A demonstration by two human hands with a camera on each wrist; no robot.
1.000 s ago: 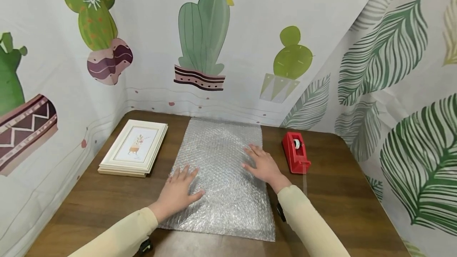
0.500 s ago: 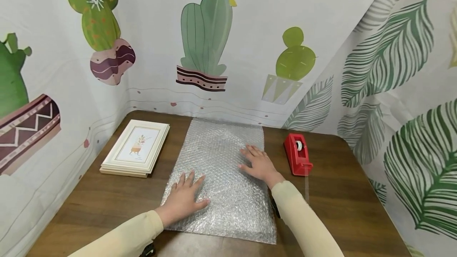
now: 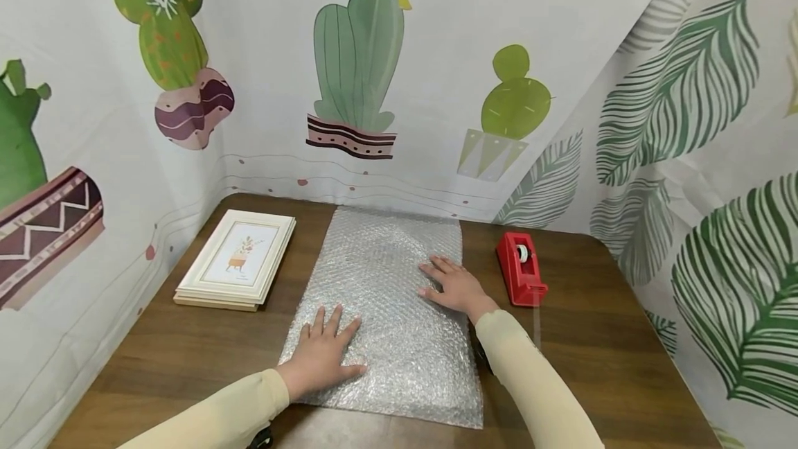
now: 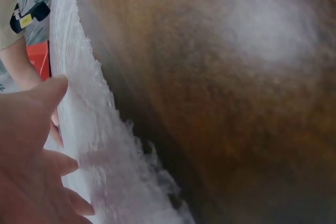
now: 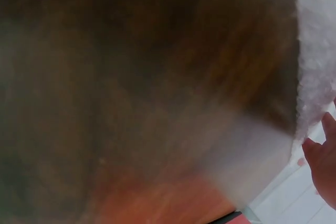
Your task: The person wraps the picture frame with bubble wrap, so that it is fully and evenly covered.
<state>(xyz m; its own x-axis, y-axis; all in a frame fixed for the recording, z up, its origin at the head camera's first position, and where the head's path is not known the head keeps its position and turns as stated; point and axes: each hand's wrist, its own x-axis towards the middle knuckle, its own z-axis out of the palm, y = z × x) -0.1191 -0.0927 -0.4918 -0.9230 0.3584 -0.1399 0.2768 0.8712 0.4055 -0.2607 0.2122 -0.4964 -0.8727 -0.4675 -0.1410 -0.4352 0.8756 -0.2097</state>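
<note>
A sheet of clear bubble wrap [image 3: 386, 352] lies flat down the middle of the wooden table. My left hand [image 3: 321, 359] rests on its lower left part, fingers spread and straight. On the right side of the sheet, higher up, my right hand [image 3: 455, 287] lies with its fingers extended. Neither hand grips anything. In the left wrist view, the left hand [image 4: 31, 145] is beside the ragged edge of the bubble wrap [image 4: 105, 150]. Only part of the right hand [image 5: 325, 161] shows at the edge of the right wrist view, near the wrap [image 5: 317, 51].
White picture frames [image 3: 237, 258] are stacked at the left of the table [image 3: 592, 366]; the top one shows a potted plant print. A red tape dispenser [image 3: 521, 269] stands to the right, a strip of clear tape hanging from it. A cactus-print cloth [image 3: 430, 89] hangs behind.
My left hand has shifted slightly right and toward me, coming down onto the bubble wrap. The right hand has moved a little left. The frames and dispenser stay put.
</note>
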